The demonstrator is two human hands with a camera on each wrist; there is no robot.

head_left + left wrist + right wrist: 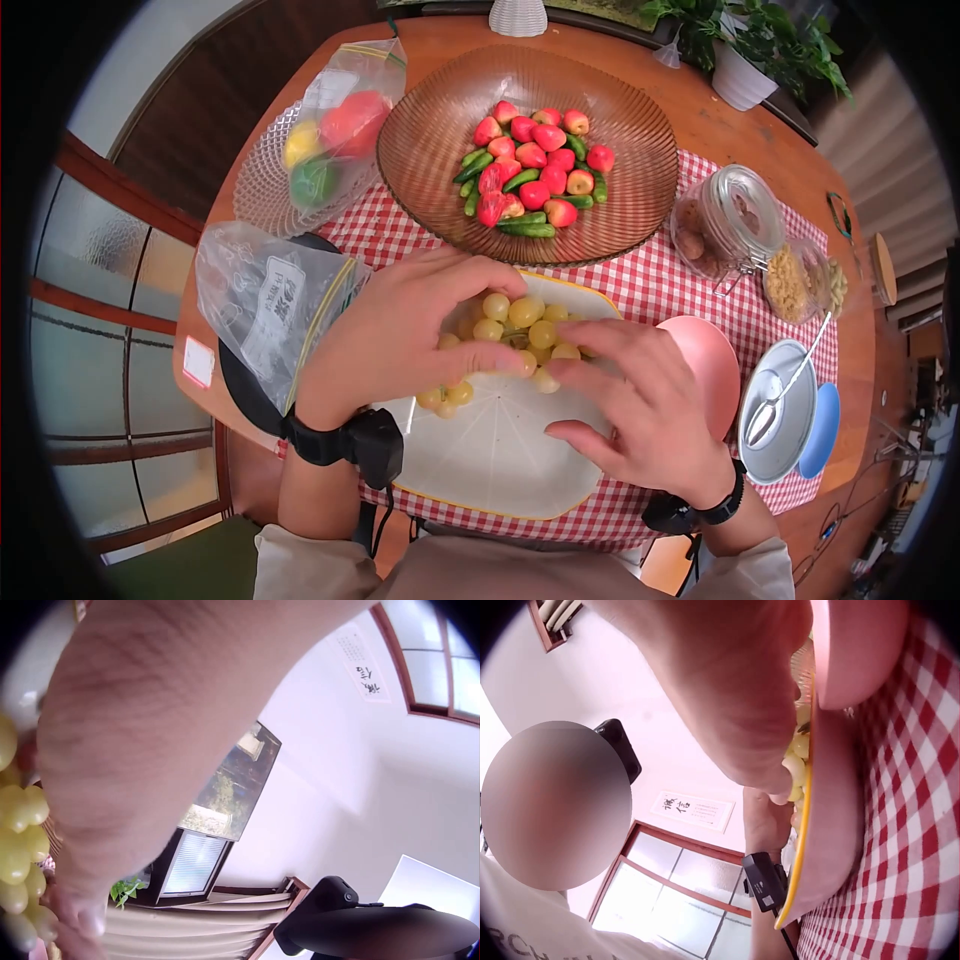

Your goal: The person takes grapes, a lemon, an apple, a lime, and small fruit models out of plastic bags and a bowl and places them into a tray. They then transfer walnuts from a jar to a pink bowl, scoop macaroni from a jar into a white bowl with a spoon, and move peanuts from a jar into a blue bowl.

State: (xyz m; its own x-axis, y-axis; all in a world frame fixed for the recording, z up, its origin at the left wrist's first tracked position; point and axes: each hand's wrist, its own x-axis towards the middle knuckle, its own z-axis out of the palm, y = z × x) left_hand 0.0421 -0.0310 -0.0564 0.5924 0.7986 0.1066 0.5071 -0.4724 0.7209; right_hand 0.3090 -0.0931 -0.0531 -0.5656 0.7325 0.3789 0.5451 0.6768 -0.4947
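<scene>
A bunch of yellow-green grapes [525,312] lies over the far part of a white plate [490,450] with a yellow rim. The left hand [400,325] curves round the bunch from the left, its thumb lying across the grapes. From the right, the right hand [650,405] touches the bunch with its fingertips, fingers loosely bent and thumb apart over the plate. Grapes [19,844] show beside the left hand [142,750] in the left wrist view. In the right wrist view, the right hand's [712,697] fingertips reach grapes [796,769] behind the plate's rim. The left fingertips are partly hidden.
Beyond the plate stands a large brown bowl [420,150] of red fruit and small green cucumbers. Plastic bags [270,300] are at left. A pink dish [700,370], a grey dish with a spoon [765,420], a blue dish [820,430] and jars [740,215] stand at right.
</scene>
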